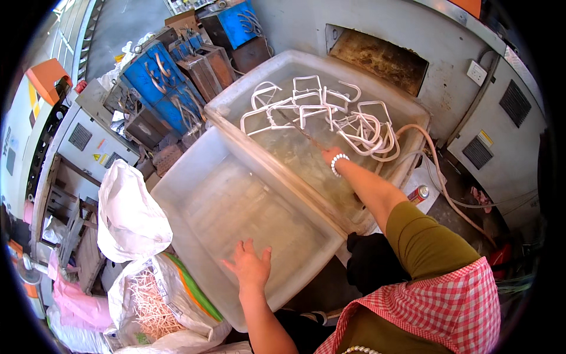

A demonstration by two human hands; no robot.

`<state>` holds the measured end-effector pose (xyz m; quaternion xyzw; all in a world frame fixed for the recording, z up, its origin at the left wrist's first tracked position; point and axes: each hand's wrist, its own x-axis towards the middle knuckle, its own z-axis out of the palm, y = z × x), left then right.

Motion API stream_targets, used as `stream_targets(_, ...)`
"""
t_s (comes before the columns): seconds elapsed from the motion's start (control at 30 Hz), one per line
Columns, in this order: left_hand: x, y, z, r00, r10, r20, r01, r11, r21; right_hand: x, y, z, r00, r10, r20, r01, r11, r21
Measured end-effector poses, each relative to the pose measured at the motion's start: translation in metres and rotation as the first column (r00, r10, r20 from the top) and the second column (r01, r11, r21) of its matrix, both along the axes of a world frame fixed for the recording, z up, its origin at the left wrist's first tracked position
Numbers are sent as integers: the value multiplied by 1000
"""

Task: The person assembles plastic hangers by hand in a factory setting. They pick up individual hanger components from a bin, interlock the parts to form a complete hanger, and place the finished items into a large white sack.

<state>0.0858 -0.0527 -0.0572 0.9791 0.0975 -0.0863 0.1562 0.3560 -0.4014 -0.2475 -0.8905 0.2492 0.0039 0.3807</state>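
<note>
My right hand point(330, 156), with a white beaded bracelet at the wrist, reaches over the far right tub. Its fingers are closed on a thin brown rod-like tool point(303, 133), whose tip points toward the white parts; its exact kind is unclear. Several white bent plastic frames point(309, 106) lie loosely tangled in the murky water of that tub point(283, 59). A denser cluster of looped white pieces point(368, 133) sits at its right side. My left hand point(250, 265) is open, fingers spread, over the near edge of the left translucent tub point(197, 177), holding nothing.
An open sack of thin pinkish plastic sticks point(154, 304) stands at left, beside a white bag point(131, 215). Blue metal blocks point(154, 76) are stacked behind the tubs. A hose point(439, 171) curves along the right, near a spray can point(418, 194) and a grey machine point(501, 135).
</note>
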Motion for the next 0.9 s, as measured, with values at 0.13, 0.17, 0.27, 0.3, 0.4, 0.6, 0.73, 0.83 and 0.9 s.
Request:
stream_targets(0.13,1,-1,-3,999,-40,13,40,999,-23,-35,15,1,995,-53,89,39,988,150)
stream_targets(0.17,0,-1,-3,999,-47,21,48,999,-25,-44,16,6,992,-66,103,45,980,195)
stream_targets(0.27,-1,-1,-2,997,-66,50,67,997,-30,-65,16,19,967,-132,218,60,949,311)
stream_targets(0.3,-2,-1,-2,995,-76,66,78,997,-27,-70,14,23,962,-139,233,56,942,332)
stream_targets(0.4,-4,-1,1,996,-67,55,69,997,-38,-86,6,36,948,-137,288,21,928,372)
stream_targets(0.6,-8,-3,6,995,-97,10,98,993,-61,-114,-2,94,959,-171,225,3,802,597)
stream_targets(0.73,-11,-4,7,994,-107,30,110,990,-85,-131,-7,150,955,-133,266,-65,780,622)
stream_targets(0.83,-13,-5,8,993,-107,46,110,991,-79,-154,-25,194,971,-120,209,-61,716,695)
stream_targets(0.9,-13,-6,9,993,-111,43,114,990,-78,-171,-34,223,968,-86,237,-100,731,675)
